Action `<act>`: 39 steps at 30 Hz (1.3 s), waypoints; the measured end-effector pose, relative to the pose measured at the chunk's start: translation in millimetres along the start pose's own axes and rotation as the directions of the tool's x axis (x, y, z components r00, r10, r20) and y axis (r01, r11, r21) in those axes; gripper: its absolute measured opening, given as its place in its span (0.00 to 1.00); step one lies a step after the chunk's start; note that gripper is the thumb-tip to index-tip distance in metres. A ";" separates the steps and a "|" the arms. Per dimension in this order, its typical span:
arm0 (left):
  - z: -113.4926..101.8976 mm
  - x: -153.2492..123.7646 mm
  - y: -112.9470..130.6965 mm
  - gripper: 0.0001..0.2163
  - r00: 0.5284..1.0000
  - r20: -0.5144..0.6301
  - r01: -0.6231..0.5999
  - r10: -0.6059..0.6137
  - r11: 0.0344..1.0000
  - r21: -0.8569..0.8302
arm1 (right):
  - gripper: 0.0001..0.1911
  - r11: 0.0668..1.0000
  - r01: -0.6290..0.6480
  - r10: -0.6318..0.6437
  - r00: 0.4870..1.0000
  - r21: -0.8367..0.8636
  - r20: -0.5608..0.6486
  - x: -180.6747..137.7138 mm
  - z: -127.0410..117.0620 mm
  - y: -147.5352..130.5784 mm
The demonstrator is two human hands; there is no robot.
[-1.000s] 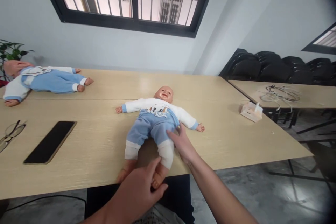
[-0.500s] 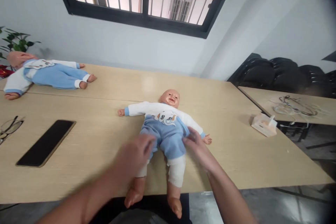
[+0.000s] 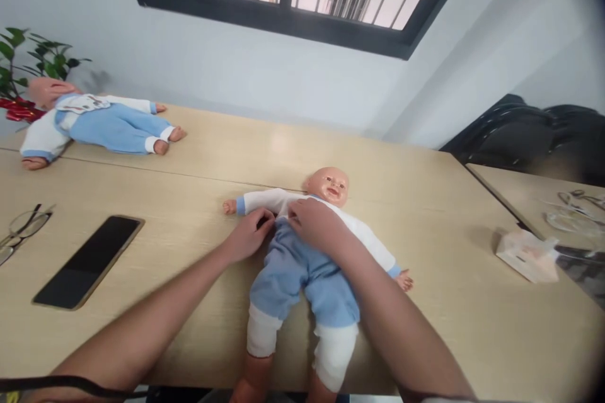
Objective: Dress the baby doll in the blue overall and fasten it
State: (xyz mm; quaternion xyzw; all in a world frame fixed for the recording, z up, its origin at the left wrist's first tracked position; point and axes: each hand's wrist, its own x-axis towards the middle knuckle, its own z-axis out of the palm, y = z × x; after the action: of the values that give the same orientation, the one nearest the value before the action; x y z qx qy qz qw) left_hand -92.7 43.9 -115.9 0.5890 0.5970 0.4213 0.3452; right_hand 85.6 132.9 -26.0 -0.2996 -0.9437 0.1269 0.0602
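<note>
A baby doll lies face up on the table, its head away from me and its legs over the near edge. It wears a white long-sleeved top and blue overalls with white cuffs. My left hand is closed at the doll's side by the armpit, its fingertips pinching the upper edge of the overalls. Across the chest reaches my right hand, fingers curled down onto the overalls' top, close to my left fingertips. It covers the printed bib, and the exact bit of cloth between the fingers is hidden.
A second doll in matching clothes lies at the back left beside a potted plant. Left of me are a phone and glasses. A tissue pack sits at the right; cables lie on another table.
Both hands have moved up from the doll's hips to its chest, the right one crossing over the bib. My view has shifted, so the doll appears closer and farther right.
</note>
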 end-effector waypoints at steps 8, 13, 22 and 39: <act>12.7 0.6 -1.2 0.13 0.988 -0.115 0.087 -0.103 0.987 -0.136 | 0.17 0.951 -0.240 0.256 0.965 -0.195 0.060 -22.1 -14.1 -16.2; 17.7 -4.9 -0.6 0.15 0.993 -0.046 0.094 -0.109 0.963 -0.252 | 0.08 0.929 -0.204 0.265 0.949 -0.309 0.171 -29.1 -23.7 -25.9; 15.4 -12.9 8.0 0.13 0.999 0.036 0.007 0.001 0.975 -0.224 | 0.15 0.945 -0.066 0.096 0.992 -0.320 0.081 -40.4 -29.4 -37.3; 17.6 -16.2 12.0 0.12 0.997 -0.041 -0.080 0.072 0.964 -0.255 | 0.06 0.897 -0.078 0.098 0.995 -0.435 0.022 -47.4 -35.0 -44.3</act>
State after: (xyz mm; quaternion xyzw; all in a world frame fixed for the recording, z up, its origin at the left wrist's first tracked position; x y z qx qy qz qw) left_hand -70.7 28.9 -113.5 0.5555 0.5197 0.5169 0.3926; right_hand 106.4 77.6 18.1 -0.3450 -0.9348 -0.0769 -0.0342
